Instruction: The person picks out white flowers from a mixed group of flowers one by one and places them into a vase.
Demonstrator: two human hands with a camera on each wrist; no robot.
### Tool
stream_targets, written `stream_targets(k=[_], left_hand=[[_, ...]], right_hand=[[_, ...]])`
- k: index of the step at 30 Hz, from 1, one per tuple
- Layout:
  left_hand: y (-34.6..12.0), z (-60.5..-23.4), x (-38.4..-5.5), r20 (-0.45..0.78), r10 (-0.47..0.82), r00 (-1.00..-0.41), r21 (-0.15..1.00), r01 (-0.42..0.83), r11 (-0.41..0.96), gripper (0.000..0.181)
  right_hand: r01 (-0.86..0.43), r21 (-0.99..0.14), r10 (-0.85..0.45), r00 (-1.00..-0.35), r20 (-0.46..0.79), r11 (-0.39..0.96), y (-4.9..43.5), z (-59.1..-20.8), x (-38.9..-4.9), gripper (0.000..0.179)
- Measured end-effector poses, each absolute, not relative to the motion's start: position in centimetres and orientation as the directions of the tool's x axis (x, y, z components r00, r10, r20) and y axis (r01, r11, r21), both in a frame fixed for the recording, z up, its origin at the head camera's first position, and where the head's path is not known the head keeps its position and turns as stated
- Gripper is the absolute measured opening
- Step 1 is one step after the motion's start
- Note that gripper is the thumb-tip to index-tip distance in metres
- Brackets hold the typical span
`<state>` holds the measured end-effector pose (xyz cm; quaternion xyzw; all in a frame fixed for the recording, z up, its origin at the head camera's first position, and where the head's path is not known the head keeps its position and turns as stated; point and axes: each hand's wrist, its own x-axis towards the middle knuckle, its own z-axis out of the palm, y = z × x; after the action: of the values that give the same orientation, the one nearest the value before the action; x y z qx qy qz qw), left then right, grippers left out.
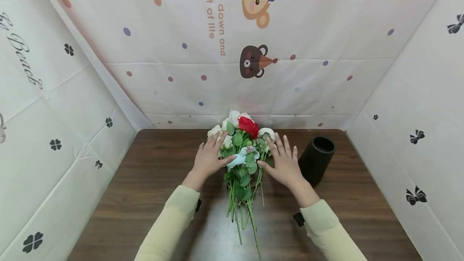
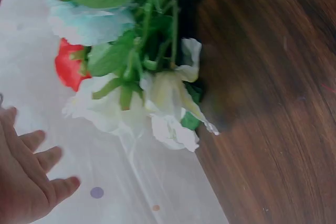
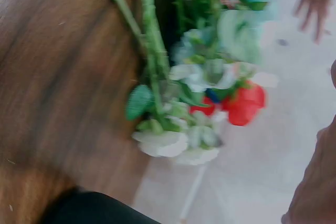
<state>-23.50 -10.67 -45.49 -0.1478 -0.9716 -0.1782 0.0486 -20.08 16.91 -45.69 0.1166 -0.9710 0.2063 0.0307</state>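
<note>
A bunch of artificial flowers lies on the wooden table, stems toward me. A red rose (image 1: pixel 248 126), white roses (image 1: pixel 235 117) and a pale blue flower (image 1: pixel 237 160) show among green leaves (image 1: pixel 245 180). My left hand (image 1: pixel 207 157) is at the left side of the blooms, fingers spread; my right hand (image 1: pixel 284 164) mirrors it on the right. Neither hand curls round a stem; whether the fingertips touch petals I cannot tell. In the left wrist view the spread left fingers (image 2: pixel 50 158) appear apart from the white blooms (image 2: pixel 113 106). The right wrist view is blurred.
A black vase (image 1: pixel 316 163) stands on the table just right of my right hand. Bare stems (image 1: pixel 253 224) reach toward the table's near side. Printed white cloth (image 1: pixel 174 59) hangs behind the table (image 1: pixel 145 196) and along both sides.
</note>
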Motion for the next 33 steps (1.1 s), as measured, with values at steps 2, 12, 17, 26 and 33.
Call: stream_targets(k=[2,12,17,26,33], left_hand=[[-10.9,-45.2,-23.5,0.15,0.247,-0.957,0.405,0.288,0.868,0.084],[-12.5,-45.4,-24.0,0.099,0.132,-0.986,0.711,0.163,0.684,0.057],[-12.7,-46.3,-24.3,0.056,0.095,-0.994,0.777,0.103,0.621,0.049],[-12.4,-47.8,-25.1,-0.094,0.045,-0.995,0.813,-0.051,0.58,0.033],[-11.9,-48.4,-25.3,-0.244,0.091,-0.965,0.803,-0.149,0.577,0.028]], right_hand=[[-0.251,-0.378,-0.201,-0.965,0.169,0.891,17.2,-45.0,-19.2,0.095],[-0.222,-0.415,0.014,-0.868,0.496,0.882,20.7,-43.4,-15.3,0.106],[-0.191,-0.539,0.191,-0.796,0.574,0.82,23.0,-44.6,-15.2,0.116],[-0.087,-0.82,0.438,-0.811,0.388,0.566,25.9,-47.2,-16.4,0.13],[-0.117,-0.924,0.473,-0.831,0.292,0.365,26.8,-49.4,-17.9,0.122]])
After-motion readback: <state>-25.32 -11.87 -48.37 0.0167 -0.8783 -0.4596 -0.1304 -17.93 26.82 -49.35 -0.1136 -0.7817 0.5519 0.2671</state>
